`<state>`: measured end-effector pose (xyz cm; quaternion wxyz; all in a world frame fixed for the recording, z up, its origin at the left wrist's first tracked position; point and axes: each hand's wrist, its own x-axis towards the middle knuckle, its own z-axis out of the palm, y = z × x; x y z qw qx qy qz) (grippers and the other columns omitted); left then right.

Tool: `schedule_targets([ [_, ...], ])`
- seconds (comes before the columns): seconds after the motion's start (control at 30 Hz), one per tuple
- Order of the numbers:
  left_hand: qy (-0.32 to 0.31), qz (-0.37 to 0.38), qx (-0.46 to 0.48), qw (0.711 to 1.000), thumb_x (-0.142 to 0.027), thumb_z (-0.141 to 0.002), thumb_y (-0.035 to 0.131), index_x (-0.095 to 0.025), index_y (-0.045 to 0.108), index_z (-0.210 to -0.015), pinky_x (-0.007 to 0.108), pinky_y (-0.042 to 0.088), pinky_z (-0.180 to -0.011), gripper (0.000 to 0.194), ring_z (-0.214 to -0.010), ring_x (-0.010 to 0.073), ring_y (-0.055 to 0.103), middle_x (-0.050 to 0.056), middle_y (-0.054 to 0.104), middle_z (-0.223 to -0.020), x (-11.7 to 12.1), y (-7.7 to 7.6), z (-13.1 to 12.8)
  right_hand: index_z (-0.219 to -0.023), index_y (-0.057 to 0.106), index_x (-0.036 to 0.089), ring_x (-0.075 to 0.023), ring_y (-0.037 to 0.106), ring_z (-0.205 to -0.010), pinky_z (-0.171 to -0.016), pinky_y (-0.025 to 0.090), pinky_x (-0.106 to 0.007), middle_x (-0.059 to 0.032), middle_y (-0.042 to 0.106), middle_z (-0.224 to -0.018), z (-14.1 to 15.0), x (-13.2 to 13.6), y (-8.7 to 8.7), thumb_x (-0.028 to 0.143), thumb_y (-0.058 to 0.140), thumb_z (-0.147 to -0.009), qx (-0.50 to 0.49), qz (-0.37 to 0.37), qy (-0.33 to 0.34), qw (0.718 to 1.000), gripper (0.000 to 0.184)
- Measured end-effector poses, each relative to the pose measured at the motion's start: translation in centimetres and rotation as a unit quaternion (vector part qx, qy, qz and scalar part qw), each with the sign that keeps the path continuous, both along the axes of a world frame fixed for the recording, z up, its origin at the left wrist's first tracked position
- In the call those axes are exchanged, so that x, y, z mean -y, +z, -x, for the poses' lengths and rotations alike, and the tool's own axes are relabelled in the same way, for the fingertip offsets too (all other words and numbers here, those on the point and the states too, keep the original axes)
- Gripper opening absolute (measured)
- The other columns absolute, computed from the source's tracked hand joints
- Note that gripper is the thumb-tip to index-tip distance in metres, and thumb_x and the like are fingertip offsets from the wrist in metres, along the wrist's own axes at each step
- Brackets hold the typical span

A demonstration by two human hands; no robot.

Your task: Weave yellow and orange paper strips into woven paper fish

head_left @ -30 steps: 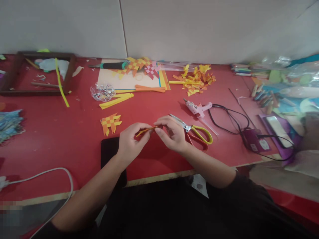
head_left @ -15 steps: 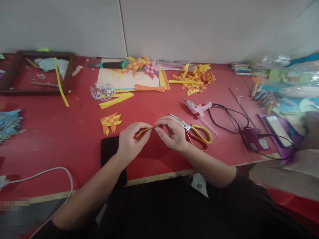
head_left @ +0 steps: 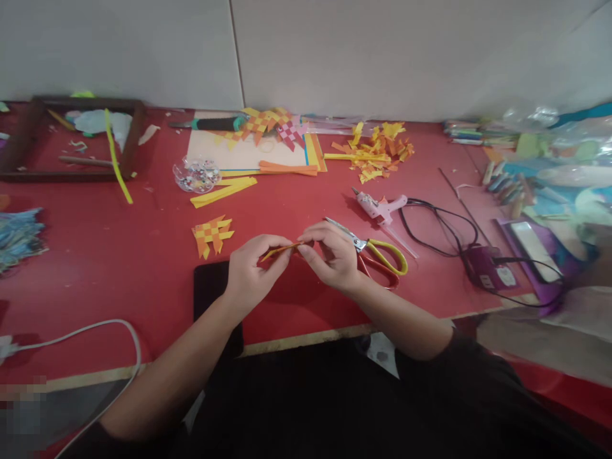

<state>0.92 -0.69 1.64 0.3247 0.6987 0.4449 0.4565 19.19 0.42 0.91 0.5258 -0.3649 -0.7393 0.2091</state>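
Note:
Between my two hands is a small orange and yellow folded paper piece point(head_left: 277, 251), seen nearly edge-on and partly hidden by fingers. My left hand point(head_left: 253, 268) pinches its left part with thumb and fingers. At its right end my right hand point(head_left: 331, 255) closes thumb and fingertips on it. Scissors point(head_left: 385, 255) with one yellow and one red handle lie beside and partly behind my right hand. A woven orange and yellow paper fish point(head_left: 211, 236) rests on the red table to the left. Under my left wrist is a black flat device point(head_left: 208, 287).
A pink glue gun point(head_left: 380, 207) with a black cord lies at the right, near a purple box point(head_left: 490, 268). Behind are yellow paper strips point(head_left: 224, 192), a clear dish of small beads or eyes point(head_left: 197, 176) and paper scraps point(head_left: 382, 153). A dark wooden frame point(head_left: 71, 177) stands far left.
Almost nothing differs. Both hands keep their grip on the paper piece in the same place, with only a slight shift of the fingers.

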Motion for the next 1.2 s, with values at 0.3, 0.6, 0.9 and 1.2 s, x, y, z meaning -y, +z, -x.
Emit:
schedule_targets([
  [0.3, -0.004, -0.016, -0.002, 1.0, -0.018, -0.09, 0.067, -0.021, 0.07, -0.094, 0.024, 0.053, -0.074, 0.006, -0.078, 0.0133, 0.07, 0.001, 0.076, -0.087, -0.07, -0.2, 0.07, -0.095, 0.065, 0.022, -0.0149, 0.062, -0.072, -0.065, 0.055, -0.031, -0.0042, 0.067, -0.085, -0.08, 0.04, -0.14, 0.018, 0.063, -0.092, -0.01, 0.018, 0.009, 1.0, 0.005],
  [0.6, -0.007, -0.022, -0.012, 1.0, -0.018, -0.09, 0.067, -0.021, 0.07, -0.094, 0.023, 0.052, -0.074, 0.006, -0.079, 0.0129, 0.069, 0.001, 0.076, -0.087, 0.03, -0.2, 0.1, -0.095, 0.064, 0.021, -0.015, 0.061, -0.074, -0.066, 0.054, -0.031, -0.0039, 0.065, -0.084, -0.11, 0.11, -0.03, 0.017, 0.062, -0.092, -0.019, 0.035, 0.025, 0.999, 0.005],
  [0.9, -0.01, -0.017, -0.011, 1.0, -0.018, -0.09, 0.068, -0.022, 0.071, -0.094, 0.024, 0.053, -0.074, 0.006, -0.078, 0.0132, 0.069, 0.001, 0.076, -0.087, -0.07, -0.27, 0.08, -0.094, 0.063, 0.021, -0.014, 0.06, -0.075, -0.067, 0.052, -0.03, -0.0032, 0.064, -0.084, -0.17, 0.14, 0.06, 0.015, 0.062, -0.091, -0.023, 0.039, 0.033, 0.998, 0.007],
  [1.2, -0.01, -0.021, -0.015, 1.0, -0.018, -0.09, 0.068, -0.022, 0.07, -0.094, 0.024, 0.053, -0.074, 0.006, -0.078, 0.0131, 0.07, 0.0, 0.076, -0.087, 0.0, -0.19, 0.04, -0.094, 0.063, 0.022, -0.0154, 0.06, -0.075, -0.067, 0.053, -0.032, -0.0039, 0.064, -0.085, -0.23, 0.19, -0.08, 0.018, 0.061, -0.092, -0.022, 0.043, 0.032, 0.998, 0.005],
])
